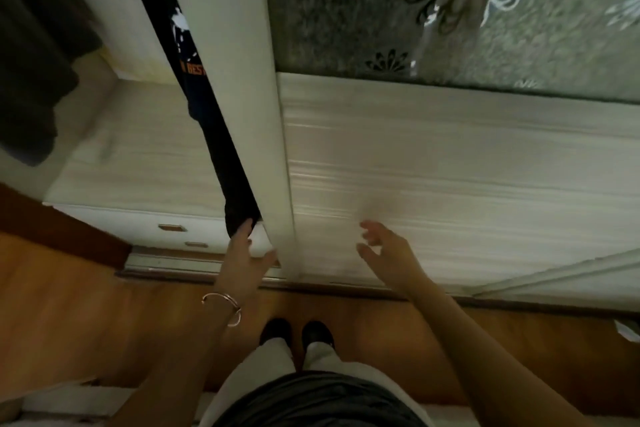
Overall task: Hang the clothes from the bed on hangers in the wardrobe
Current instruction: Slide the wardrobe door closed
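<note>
Pale wood-grain door (pixel 450 166) of the wardrobe fills the right half of the view, with a frosted floral panel (pixel 450 10) at its far end. Its white edge (pixel 242 97) runs from far to near through the middle.

Left of that edge the wardrobe is open: a dark garment (pixel 204 94) with white and orange print hangs in the gap, pressed close beside the door edge. Its lowest part touches the left hand. A second dark garment (pixel 27 62) hangs at far left. Below them, a light shelf (pixel 138 156) and drawers (pixel 166 229) with small handles.

Left hand (pixel 247 253): fingers spread, tips against the hem of the printed garment, thumb at the door edge; whether it pinches the cloth I cannot tell (motion blur). Bracelet (pixel 225 305) on that wrist.

Right hand (pixel 384 250): fingers loose and curled apart, holding nothing, just off the door face.

Near: wooden floor (pixel 69 305), door track (pixel 207 270), two dark shoes (pixel 298 331), light trousers. No hanger visible from here.
</note>
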Motion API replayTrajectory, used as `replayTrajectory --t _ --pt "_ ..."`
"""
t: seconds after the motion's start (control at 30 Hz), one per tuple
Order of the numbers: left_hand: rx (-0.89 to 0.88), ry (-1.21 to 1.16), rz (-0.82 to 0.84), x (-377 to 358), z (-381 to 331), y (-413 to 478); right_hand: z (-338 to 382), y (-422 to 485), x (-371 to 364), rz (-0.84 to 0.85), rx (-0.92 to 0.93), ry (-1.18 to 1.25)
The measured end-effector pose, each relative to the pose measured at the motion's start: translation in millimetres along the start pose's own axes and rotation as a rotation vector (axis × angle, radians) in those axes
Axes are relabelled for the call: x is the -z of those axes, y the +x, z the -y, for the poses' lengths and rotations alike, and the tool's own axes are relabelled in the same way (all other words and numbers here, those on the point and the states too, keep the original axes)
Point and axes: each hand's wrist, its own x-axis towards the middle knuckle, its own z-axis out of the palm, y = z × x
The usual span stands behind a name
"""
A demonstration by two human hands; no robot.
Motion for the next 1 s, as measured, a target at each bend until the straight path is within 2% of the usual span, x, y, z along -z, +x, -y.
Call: replayTrajectory --t 0.1,0.23,0.4,0.63,0.87,1.0 --pt "-0.204 -0.099 -0.108 8 -45 9 53 4 9 -0.057 0.342 0.033" --pt "-0.358 -0.138 -0.227 8 -93 10 111 1 10 -0.065 0.532 0.029" --pt "-0.304 -0.119 -0.289 7 -101 7 133 3 9 -0.078 0.539 0.063" --pt "-0.308 -0.038 -0.326 23 -95 11 141 9 6 0.001 0.568 0.102" --pt "-0.292 -0.033 -0.403 71 -76 20 179 18 -27 0.129 0.667 0.071" --pt "-0.280 -0.047 -0.459 109 -62 27 213 25 -49 0.210 0.719 -0.028"
